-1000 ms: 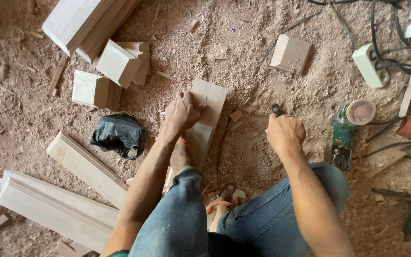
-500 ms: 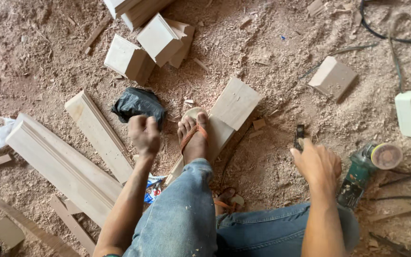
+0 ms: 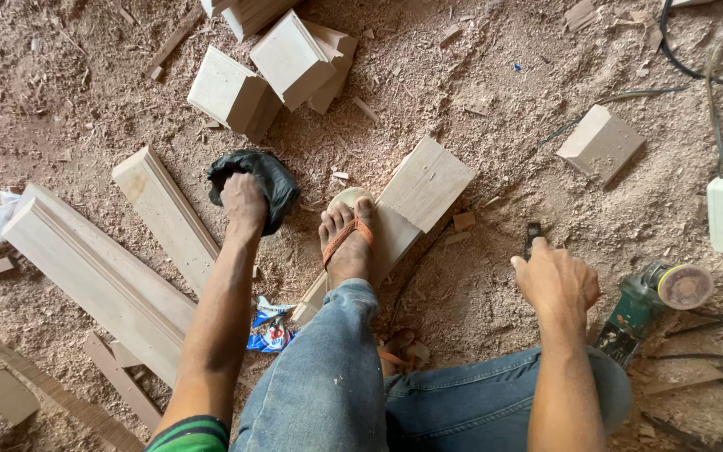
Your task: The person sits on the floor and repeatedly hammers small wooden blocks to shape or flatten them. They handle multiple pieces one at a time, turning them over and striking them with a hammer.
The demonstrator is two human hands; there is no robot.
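**Hand Positions — Sawdust Floor**

Left hand (image 3: 244,201) curled on black plastic bag (image 3: 259,177), gripping its near edge. Bag on floor (image 3: 479,92), just beside long moulded plank (image 3: 165,213). Right hand (image 3: 556,280) closed around small dark tool (image 3: 533,236) — only the tip visible. Sandalled foot (image 3: 347,238) pressed on wooden board (image 3: 416,201). Green angle grinder (image 3: 654,301) near right hand, untouched.
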